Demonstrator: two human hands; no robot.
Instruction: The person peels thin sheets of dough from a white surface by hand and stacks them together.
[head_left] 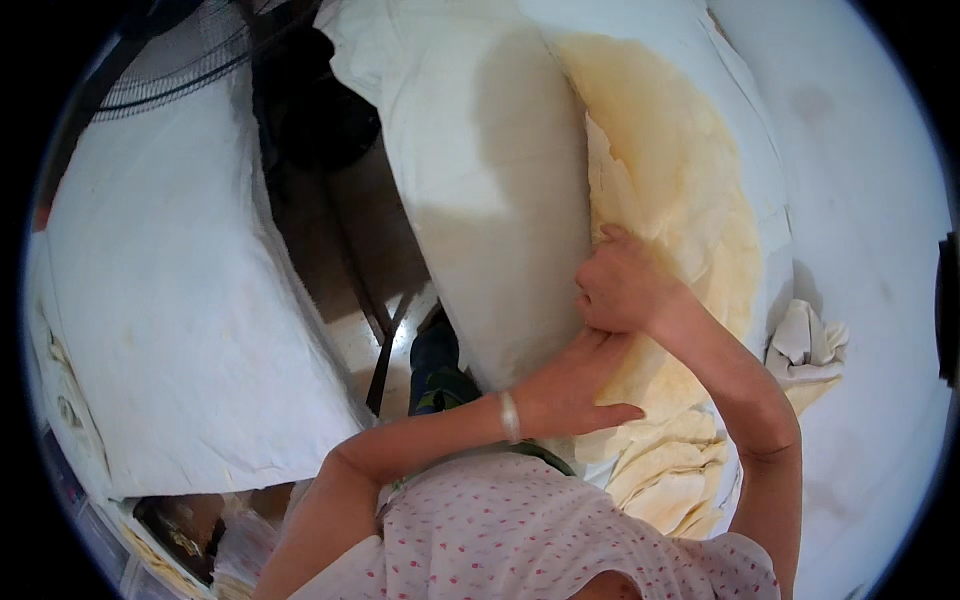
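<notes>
A thin, pale yellow sheet [700, 160] with a ragged left edge and soft wrinkles lies over a white cloth-covered surface. Its near end is gathered into layered folds [670, 475]. My right hand [625, 285] is closed at the sheet's left edge, fingers curled around the margin; what is between the fingertips is partly hidden. Just below it, my left hand [570, 385] lies flat and open, thumb spread over the sheet and fingers reaching under the right hand. A pale band [509, 416] circles the left wrist.
A white padded surface [190, 290] stands at left, across a dark gap with floor and metal legs [380, 370]. A crumpled pale cloth [805, 345] lies right of the sheet. A wire fan guard [170, 85] shows at upper left, and plastic bags [245, 535] at lower left.
</notes>
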